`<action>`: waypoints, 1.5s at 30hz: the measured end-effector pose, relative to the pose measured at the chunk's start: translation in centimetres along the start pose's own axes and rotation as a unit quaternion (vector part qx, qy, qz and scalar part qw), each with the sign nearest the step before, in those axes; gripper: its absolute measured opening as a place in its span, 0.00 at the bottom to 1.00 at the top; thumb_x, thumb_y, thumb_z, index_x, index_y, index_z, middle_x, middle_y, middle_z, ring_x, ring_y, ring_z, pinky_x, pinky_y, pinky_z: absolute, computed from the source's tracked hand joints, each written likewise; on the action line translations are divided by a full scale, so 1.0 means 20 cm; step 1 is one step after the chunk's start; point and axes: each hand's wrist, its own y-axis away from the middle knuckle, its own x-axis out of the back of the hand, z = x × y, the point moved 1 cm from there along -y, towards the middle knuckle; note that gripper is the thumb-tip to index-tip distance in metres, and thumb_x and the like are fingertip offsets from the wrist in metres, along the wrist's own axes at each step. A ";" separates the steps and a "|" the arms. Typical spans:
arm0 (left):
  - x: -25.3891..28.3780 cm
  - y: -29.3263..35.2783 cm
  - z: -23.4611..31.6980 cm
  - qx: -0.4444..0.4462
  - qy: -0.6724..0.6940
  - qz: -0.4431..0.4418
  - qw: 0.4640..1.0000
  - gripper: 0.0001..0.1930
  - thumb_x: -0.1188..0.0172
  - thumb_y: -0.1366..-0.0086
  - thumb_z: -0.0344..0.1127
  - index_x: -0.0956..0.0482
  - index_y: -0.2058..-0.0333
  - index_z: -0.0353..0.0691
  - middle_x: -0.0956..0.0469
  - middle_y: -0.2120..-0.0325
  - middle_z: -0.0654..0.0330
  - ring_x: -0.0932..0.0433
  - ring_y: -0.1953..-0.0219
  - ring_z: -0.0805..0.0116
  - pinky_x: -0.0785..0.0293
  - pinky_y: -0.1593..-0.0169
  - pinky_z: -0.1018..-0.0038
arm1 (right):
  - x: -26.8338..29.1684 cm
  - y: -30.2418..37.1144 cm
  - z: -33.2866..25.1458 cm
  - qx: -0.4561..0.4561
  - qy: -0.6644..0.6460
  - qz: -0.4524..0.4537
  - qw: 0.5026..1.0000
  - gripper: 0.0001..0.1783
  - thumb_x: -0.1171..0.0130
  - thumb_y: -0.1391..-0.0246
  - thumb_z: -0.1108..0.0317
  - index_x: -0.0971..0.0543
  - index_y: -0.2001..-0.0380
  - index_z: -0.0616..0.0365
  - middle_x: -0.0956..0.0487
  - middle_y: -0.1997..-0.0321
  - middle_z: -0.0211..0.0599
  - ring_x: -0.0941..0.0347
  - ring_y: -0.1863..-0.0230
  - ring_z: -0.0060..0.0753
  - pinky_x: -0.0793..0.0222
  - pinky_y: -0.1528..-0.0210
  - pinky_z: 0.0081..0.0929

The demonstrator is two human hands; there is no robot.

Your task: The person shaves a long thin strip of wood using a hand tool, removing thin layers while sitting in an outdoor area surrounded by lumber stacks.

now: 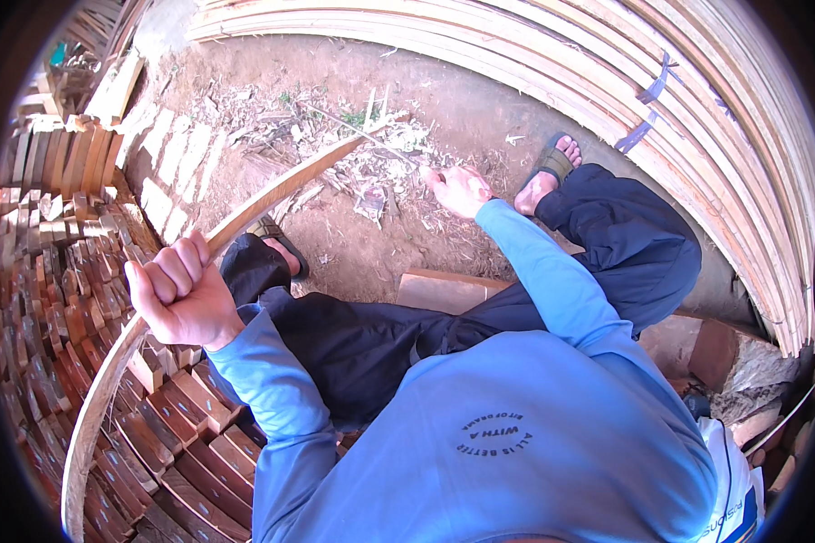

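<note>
My left hand point(184, 291) is wrapped round a long wooden strip point(276, 188), at the left of the head view. The strip slants from the lower left up past my hand, and its far end lies over the wood shavings point(380, 181). Nearer the middle, my right hand point(459, 190) has its fingers curled together, beyond my right knee. A thin dark rod-like piece point(394, 152) runs from beside these fingers across the strip's far end. Whether the fingers grip that piece cannot be made out.
Stacked cut wood blocks point(154, 425) fill the left side. Long pale wooden strips point(552, 72), tied with blue bands point(658, 80), curve along the far and right sides. A wood block point(448, 290) lies between my legs. A white sack point(729, 471) stands at the lower right.
</note>
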 end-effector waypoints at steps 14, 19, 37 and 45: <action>-0.01 0.01 0.00 0.001 0.005 0.005 1.000 0.25 0.61 0.30 0.39 0.54 0.88 0.50 0.55 0.93 0.70 0.61 0.86 0.76 0.57 0.77 0.72 | 0.05 -0.05 0.08 -0.033 0.009 -0.006 0.999 0.41 0.64 0.41 0.37 0.20 0.74 0.67 0.22 0.71 0.60 0.23 0.62 0.57 0.33 0.52 0.46; -0.01 0.00 0.00 0.006 0.017 -0.012 1.000 0.25 0.60 0.31 0.39 0.55 0.88 0.50 0.56 0.92 0.70 0.61 0.86 0.76 0.57 0.77 0.72 | 0.00 0.04 0.01 0.052 -0.021 0.000 0.998 0.38 0.62 0.40 0.39 0.20 0.74 0.66 0.22 0.69 0.61 0.24 0.61 0.58 0.32 0.52 0.46; -0.03 0.01 0.00 0.001 -0.004 -0.001 1.000 0.25 0.60 0.30 0.39 0.55 0.88 0.49 0.56 0.92 0.70 0.61 0.86 0.75 0.58 0.76 0.72 | -0.10 -0.03 0.05 -0.015 -0.005 0.032 0.999 0.36 0.63 0.40 0.39 0.21 0.72 0.64 0.22 0.71 0.59 0.24 0.62 0.57 0.32 0.52 0.45; -0.01 0.01 0.00 0.012 0.020 -0.005 1.000 0.25 0.60 0.31 0.40 0.54 0.89 0.50 0.55 0.92 0.70 0.60 0.86 0.75 0.57 0.76 0.72 | -0.03 0.10 -0.03 0.063 -0.035 -0.012 0.997 0.38 0.63 0.41 0.38 0.20 0.73 0.64 0.22 0.71 0.59 0.23 0.63 0.57 0.32 0.54 0.46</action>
